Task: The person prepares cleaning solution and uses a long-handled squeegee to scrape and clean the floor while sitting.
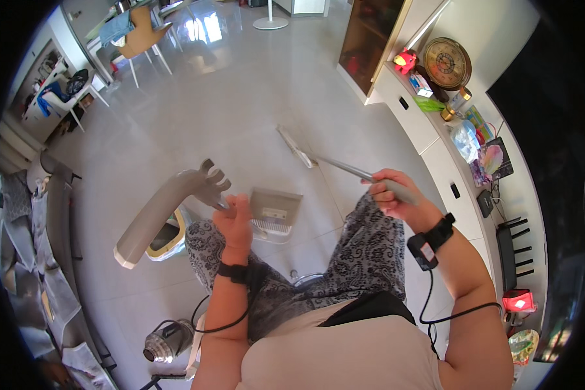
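Observation:
My left hand (235,222) is closed around the metal pole of a long-handled dustpan, just below its grey handle (158,217) with hooked clips. The dustpan's grey pan (275,200) rests on the tiled floor beyond my left hand, with a row of comb teeth along it. In my right hand (395,192) is the grey grip of a broom, whose metal stick (343,167) slants away to the left. The broom head (296,147) is down on the floor, beyond the pan and apart from it. Black straps circle both wrists.
Left of my knee stands a trash bin (181,219) with a yellow rim, partly hidden by the dustpan handle. A metal vacuum flask (168,341) is at lower left. A sofa (53,234) lines the left side; a white cabinet (429,129) runs along the right. Chairs (144,31) stand farther off.

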Motion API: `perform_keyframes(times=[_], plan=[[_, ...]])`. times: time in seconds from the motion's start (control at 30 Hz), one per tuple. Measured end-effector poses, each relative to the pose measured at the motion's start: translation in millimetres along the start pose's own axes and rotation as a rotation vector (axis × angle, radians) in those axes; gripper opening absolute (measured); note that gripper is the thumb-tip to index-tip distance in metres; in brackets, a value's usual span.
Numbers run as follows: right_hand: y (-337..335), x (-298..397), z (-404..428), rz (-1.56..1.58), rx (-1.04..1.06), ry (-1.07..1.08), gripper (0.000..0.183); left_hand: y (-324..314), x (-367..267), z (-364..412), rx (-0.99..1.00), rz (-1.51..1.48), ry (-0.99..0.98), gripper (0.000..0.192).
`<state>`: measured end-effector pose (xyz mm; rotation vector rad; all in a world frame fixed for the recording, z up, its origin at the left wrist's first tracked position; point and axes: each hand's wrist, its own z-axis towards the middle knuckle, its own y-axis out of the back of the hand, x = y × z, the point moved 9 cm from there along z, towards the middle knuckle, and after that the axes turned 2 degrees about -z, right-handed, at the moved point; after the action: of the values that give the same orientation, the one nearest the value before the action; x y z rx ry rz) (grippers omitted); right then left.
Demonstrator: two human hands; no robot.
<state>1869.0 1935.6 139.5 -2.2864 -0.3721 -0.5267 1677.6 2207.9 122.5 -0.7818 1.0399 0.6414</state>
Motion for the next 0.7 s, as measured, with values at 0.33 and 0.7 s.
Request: perform_keyframes(times=[0.33,0.7], plan=[[-9.8,-15.6,-81.5,-0.016,-0.171,0.054,0.014,2.6,-10.6,30.6,0.0,-0.023,0.022,0.033],[-70.8,-92.5,-10.4,-0.045,-0.177,-0.141,0.017,5.4,-7.1,28.5,-0.021,0.056,0.063,0.035]])
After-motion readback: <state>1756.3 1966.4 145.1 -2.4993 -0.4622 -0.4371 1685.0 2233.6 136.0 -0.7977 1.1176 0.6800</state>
